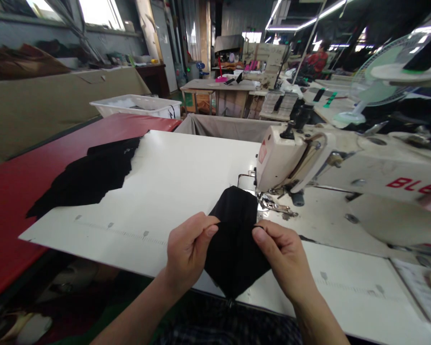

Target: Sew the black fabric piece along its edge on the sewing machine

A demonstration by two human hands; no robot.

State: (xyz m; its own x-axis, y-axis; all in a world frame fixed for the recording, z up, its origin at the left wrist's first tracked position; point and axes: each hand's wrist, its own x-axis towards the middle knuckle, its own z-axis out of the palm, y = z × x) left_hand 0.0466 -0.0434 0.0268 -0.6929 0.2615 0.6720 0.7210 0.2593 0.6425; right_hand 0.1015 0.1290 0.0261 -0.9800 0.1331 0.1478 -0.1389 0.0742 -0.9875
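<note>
A small black fabric piece (pixel 235 239) lies on the white sewing table (pixel 172 182), its far end close to the presser foot (pixel 273 205) of the white sewing machine (pixel 309 158). My left hand (pixel 188 249) pinches the piece's left edge between thumb and fingers. On the right edge, my right hand (pixel 285 256) pinches it the same way. The near corner of the fabric hangs over the table's front edge.
A stack of black fabric pieces (pixel 89 177) lies at the table's left, partly on a red surface (pixel 28 182). A white bin (pixel 136 105) and a grey cloth trough (pixel 222 127) stand behind. A fan (pixel 388 72) is at the right. Other workstations fill the background.
</note>
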